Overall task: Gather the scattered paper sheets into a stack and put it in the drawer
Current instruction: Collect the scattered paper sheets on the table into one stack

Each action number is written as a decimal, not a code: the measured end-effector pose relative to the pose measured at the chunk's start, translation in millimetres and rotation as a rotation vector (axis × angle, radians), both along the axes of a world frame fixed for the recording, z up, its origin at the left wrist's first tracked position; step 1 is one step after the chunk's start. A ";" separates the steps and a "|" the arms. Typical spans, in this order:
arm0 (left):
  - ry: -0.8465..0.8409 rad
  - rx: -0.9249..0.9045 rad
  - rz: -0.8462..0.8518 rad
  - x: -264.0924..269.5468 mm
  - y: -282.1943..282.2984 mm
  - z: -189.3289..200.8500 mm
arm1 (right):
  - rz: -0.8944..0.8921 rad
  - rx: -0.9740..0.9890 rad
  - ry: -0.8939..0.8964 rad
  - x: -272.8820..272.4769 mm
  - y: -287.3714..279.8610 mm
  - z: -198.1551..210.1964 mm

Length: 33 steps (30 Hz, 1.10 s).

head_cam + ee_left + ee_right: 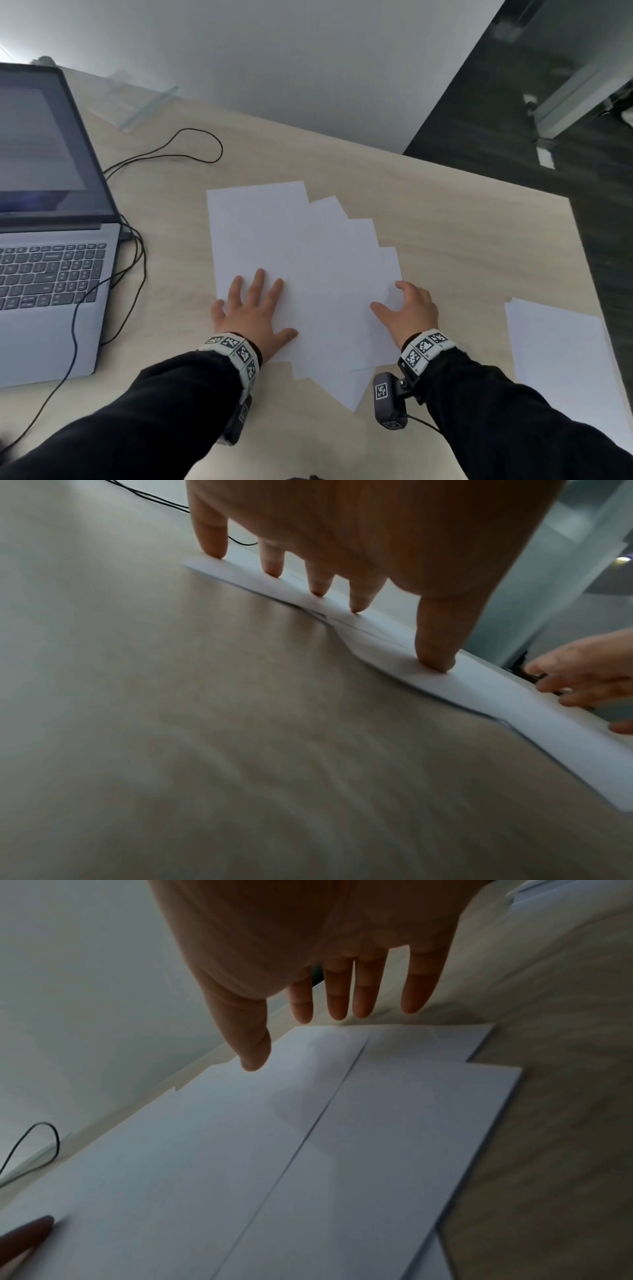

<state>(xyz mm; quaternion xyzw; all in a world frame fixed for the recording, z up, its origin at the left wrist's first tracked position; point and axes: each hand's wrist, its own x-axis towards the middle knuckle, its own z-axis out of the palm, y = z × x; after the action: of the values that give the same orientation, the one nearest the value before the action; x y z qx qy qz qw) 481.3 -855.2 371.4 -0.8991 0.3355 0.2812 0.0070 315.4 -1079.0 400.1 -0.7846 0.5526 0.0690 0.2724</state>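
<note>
Both hands lie spread and hold nothing closed: the left hand presses flat on the fanned paper sheets, fingers straight and splayed, with its fingertips planted along the near edge of the paper in the left wrist view, where the sheets buckle slightly upward between the fingers and the thumb. The right hand rests at the right side of the same fan, thumb stretched toward the left hand and fingers reaching over the right-hand corners; in the right wrist view its fingers are straight and hang just above the paper (whether the tips actually touch it cannot be told from that angle). The sheets lie overlapped and skewed in the middle of the light wooden desk, their upper corners stepping down to the right. A second, neater pile of white paper sits well apart at the desk's right edge. On the left stands an open grey laptop, with black cables running from its right side and one loop curling across the desk behind the sheets. The person wears black sleeves and marker-patterned wristbands.
</note>
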 end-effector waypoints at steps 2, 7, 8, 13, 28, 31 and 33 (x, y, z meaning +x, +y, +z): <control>-0.001 0.014 -0.044 -12.7 -1.0 0.5 | 0.003 -0.012 0.056 -12.4 2.5 -0.4; -0.019 0.037 -0.131 -38.3 -2.2 3.9 | -0.013 0.024 0.211 -35.3 1.4 -4.6; -0.021 0.038 -0.136 -41.7 -1.6 4.4 | -0.019 0.040 0.226 -38.2 0.7 -5.5; 0.006 0.029 -0.057 -50.8 -2.0 5.6 | -0.065 0.132 0.223 -45.7 -0.8 -5.7; 0.029 0.034 0.133 -31.5 4.0 5.3 | -0.058 0.242 -0.155 -64.4 3.7 -1.1; 0.033 0.027 0.061 -50.4 3.7 1.0 | -0.020 0.207 -0.186 -55.5 11.9 -0.7; 0.029 0.017 0.008 -60.7 4.0 -1.5 | -0.080 0.222 -0.219 -48.3 16.3 0.7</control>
<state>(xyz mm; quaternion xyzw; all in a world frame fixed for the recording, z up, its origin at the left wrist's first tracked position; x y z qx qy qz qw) 420.5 -851.1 369.9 -0.8962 0.3297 0.2969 0.0085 267.1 -1062.7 400.8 -0.7298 0.5397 0.0328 0.4185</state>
